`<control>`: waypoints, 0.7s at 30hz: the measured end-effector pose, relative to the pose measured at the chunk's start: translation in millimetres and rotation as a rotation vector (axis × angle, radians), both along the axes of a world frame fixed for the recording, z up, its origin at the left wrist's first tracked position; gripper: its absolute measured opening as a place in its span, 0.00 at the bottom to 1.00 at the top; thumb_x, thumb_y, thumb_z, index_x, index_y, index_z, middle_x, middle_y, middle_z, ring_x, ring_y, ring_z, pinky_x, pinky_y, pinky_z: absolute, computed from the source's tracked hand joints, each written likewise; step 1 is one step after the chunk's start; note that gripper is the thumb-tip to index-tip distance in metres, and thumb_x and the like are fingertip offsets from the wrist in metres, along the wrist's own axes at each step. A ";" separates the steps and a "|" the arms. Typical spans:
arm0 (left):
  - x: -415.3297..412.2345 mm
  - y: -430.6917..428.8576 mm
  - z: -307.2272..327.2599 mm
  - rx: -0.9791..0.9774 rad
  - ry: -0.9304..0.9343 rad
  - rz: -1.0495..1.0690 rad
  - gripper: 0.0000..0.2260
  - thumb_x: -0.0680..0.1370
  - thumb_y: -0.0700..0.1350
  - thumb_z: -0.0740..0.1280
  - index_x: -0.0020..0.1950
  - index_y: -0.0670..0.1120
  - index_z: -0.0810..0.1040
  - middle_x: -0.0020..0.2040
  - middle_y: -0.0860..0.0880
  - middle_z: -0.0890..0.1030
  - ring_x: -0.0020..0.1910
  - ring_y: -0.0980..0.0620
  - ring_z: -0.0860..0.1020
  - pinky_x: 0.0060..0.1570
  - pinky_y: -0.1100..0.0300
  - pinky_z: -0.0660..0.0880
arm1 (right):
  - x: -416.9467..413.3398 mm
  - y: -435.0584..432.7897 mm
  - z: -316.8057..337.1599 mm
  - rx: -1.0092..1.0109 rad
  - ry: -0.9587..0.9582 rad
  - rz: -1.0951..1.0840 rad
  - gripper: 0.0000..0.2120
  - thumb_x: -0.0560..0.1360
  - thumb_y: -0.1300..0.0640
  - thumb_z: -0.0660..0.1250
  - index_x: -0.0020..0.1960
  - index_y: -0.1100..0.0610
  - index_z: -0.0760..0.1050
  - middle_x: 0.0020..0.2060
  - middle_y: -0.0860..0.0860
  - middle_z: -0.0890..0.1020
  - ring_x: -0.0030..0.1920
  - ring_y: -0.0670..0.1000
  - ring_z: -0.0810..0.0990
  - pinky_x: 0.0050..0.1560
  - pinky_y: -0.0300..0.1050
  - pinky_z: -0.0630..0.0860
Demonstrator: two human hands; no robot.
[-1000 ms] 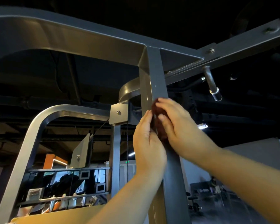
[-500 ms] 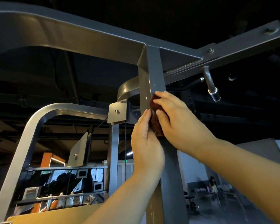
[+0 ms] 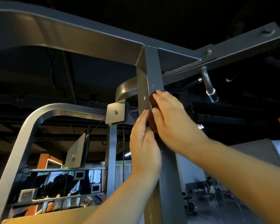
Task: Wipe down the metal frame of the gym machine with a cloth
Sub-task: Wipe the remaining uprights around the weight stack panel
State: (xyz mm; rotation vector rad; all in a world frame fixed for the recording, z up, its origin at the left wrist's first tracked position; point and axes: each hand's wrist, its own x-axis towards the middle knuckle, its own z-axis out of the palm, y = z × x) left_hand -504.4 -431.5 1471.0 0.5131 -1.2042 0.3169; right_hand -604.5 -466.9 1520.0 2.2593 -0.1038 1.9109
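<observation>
frame (image 3: 149, 75): grey painted metal, smooth, slight sheen | cloth (image 3: 152, 101): dark red, fuzzy

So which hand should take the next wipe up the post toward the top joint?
Right, I'd say. The right hand holds the cloth against the post; the left hand lies lower beside it, fingers straight, not gripping the cloth.

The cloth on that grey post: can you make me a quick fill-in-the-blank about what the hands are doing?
The right hand holds a dark red ____ on the upright post.
The left hand sits ____ than the right one.
The post joins the top beam ____ both hands.
Missing words: cloth; lower; above.
</observation>
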 end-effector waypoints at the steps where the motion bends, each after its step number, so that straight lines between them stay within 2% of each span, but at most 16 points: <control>1: 1.0 -0.4 -0.1 0.006 0.005 -0.001 0.20 0.84 0.39 0.59 0.71 0.57 0.77 0.70 0.56 0.78 0.71 0.58 0.74 0.75 0.50 0.70 | 3.6 -0.8 -11.7 -0.011 -0.002 0.028 0.24 0.86 0.51 0.52 0.81 0.52 0.58 0.80 0.47 0.60 0.78 0.39 0.50 0.73 0.31 0.43; 3: 1.3 0.8 0.3 0.000 -0.005 0.020 0.20 0.85 0.37 0.58 0.70 0.57 0.77 0.69 0.56 0.78 0.71 0.59 0.74 0.74 0.51 0.70 | 5.5 -4.3 -23.7 -0.032 0.003 0.070 0.24 0.86 0.51 0.51 0.81 0.52 0.59 0.80 0.46 0.60 0.76 0.36 0.49 0.72 0.27 0.42; 4: 0.4 1.8 0.4 -0.010 -0.010 0.034 0.18 0.85 0.40 0.58 0.70 0.56 0.77 0.68 0.56 0.79 0.70 0.58 0.75 0.73 0.52 0.71 | 4.0 -6.5 -19.6 -0.037 0.014 0.067 0.24 0.86 0.51 0.51 0.81 0.52 0.60 0.80 0.47 0.60 0.77 0.37 0.50 0.73 0.29 0.43; 7: 1.0 5.1 9.6 -0.055 -0.061 0.252 0.12 0.85 0.43 0.60 0.64 0.56 0.78 0.60 0.58 0.80 0.62 0.61 0.76 0.67 0.56 0.74 | 1.1 -10.4 20.8 -0.036 0.023 0.004 0.23 0.87 0.54 0.52 0.81 0.53 0.61 0.81 0.49 0.60 0.81 0.47 0.52 0.79 0.39 0.47; 10: 2.0 6.2 35.4 -0.064 -0.037 0.370 0.09 0.85 0.44 0.62 0.58 0.56 0.77 0.56 0.56 0.78 0.58 0.59 0.77 0.63 0.50 0.76 | 4.0 -5.6 62.8 0.011 0.010 -0.026 0.22 0.87 0.55 0.53 0.81 0.54 0.60 0.80 0.51 0.61 0.81 0.51 0.55 0.82 0.51 0.53; 13: -1.1 4.0 58.1 -0.064 -0.027 0.377 0.10 0.83 0.48 0.60 0.61 0.52 0.79 0.58 0.54 0.79 0.59 0.56 0.77 0.63 0.47 0.77 | 7.7 -1.7 65.1 0.021 -0.028 0.033 0.22 0.87 0.56 0.53 0.80 0.55 0.62 0.79 0.51 0.63 0.81 0.50 0.57 0.81 0.52 0.56; 18: -1.6 -4.0 56.1 -0.086 -0.094 0.414 0.18 0.84 0.35 0.58 0.69 0.49 0.78 0.63 0.54 0.77 0.64 0.59 0.74 0.69 0.53 0.73 | 2.6 -17.1 8.9 -0.033 -0.011 0.131 0.21 0.87 0.55 0.53 0.80 0.52 0.63 0.79 0.47 0.63 0.80 0.44 0.55 0.80 0.41 0.53; 19: -0.9 -4.9 55.9 -0.091 -0.089 0.397 0.18 0.84 0.36 0.57 0.69 0.49 0.78 0.64 0.54 0.77 0.65 0.58 0.74 0.70 0.52 0.72 | 2.6 -21.0 9.7 -0.045 -0.004 0.125 0.21 0.87 0.54 0.53 0.79 0.52 0.64 0.79 0.47 0.64 0.80 0.45 0.55 0.80 0.41 0.53; 21: 0.2 -5.9 56.8 -0.103 -0.082 0.370 0.17 0.85 0.38 0.57 0.70 0.51 0.77 0.68 0.55 0.75 0.69 0.57 0.72 0.73 0.50 0.70 | 4.0 -22.5 26.9 -0.073 0.001 0.091 0.21 0.87 0.54 0.53 0.79 0.55 0.64 0.78 0.50 0.65 0.80 0.49 0.59 0.81 0.49 0.57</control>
